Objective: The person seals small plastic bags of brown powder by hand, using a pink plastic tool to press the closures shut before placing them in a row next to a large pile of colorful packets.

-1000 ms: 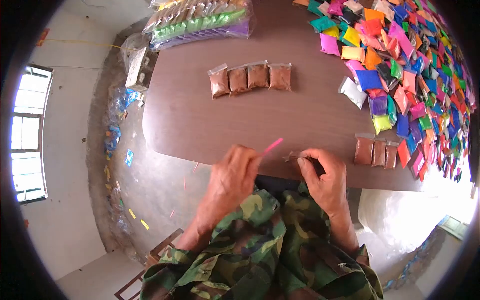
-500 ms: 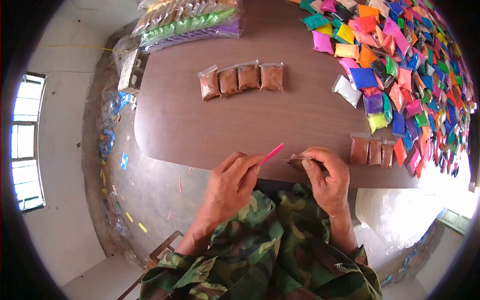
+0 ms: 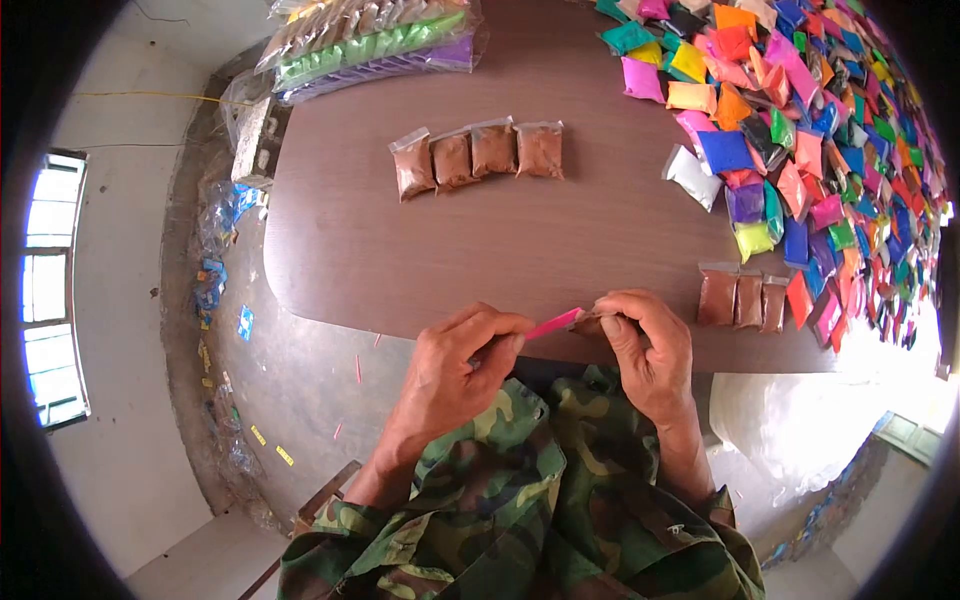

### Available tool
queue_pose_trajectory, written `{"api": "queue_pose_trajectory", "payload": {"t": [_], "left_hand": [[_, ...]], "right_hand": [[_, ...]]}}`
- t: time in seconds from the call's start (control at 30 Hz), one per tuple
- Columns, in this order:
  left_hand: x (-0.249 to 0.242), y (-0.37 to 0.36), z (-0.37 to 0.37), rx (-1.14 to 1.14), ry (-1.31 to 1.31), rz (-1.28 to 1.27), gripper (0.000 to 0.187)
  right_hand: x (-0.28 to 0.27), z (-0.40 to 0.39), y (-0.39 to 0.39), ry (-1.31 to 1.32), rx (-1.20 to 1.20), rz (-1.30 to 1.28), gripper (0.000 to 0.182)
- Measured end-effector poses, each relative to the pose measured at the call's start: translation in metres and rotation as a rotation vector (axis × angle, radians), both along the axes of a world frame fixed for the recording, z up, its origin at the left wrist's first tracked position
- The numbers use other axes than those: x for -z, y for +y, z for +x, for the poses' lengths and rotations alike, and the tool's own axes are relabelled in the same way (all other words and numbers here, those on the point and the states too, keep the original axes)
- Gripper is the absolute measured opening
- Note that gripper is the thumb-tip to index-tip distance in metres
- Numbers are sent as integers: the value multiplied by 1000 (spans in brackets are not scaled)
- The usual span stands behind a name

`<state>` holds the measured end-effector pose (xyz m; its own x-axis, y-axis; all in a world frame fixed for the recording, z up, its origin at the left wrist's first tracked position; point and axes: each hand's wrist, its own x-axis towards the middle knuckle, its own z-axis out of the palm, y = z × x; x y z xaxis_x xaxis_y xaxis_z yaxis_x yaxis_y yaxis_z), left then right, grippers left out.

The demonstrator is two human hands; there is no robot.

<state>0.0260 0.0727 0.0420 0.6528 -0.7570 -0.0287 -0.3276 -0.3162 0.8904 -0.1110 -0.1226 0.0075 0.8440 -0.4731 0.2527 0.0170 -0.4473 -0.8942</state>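
Note:
My left hand is closed in a pinch on a thin pink strip, which points up and to the right. The strip's tip meets the edge of a small brown packet in my right hand. Thumb and forefinger of that hand pinch the packet, and the fingers hide part of it. Both hands are at the table's near edge. A row of several clear bags of brown material lies farther back on the table. Three similar brown bags lie right of my right hand.
A large heap of coloured packets covers the table's right side. Plastic bags of brown, green and purple packets lie at the back left of the brown table. Pink scraps lie on the floor.
The pink strip has tilted lower and moved right, so its tip now meets the packet at my right hand. Both hands keep their pinch.

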Motion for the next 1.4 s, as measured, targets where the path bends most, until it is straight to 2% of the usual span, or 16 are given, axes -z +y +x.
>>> {"api": "queue_pose_trajectory", "payload": {"t": [0.27, 0.7, 1.27, 1.4], "left_hand": [[1, 3, 1, -4, 134, -7, 15], [4, 5, -5, -97, 291, -32, 15], [6, 5, 0, 27, 67, -11, 13], [11, 5, 4, 66, 32, -8, 13]], "right_hand": [[2, 2, -2, -13, -7, -47, 14], [-2, -2, -1, 99, -1, 96, 20], [-8, -2, 1, 183, -86, 121, 18], [-7, 0, 0, 150, -102, 57, 17]]}}
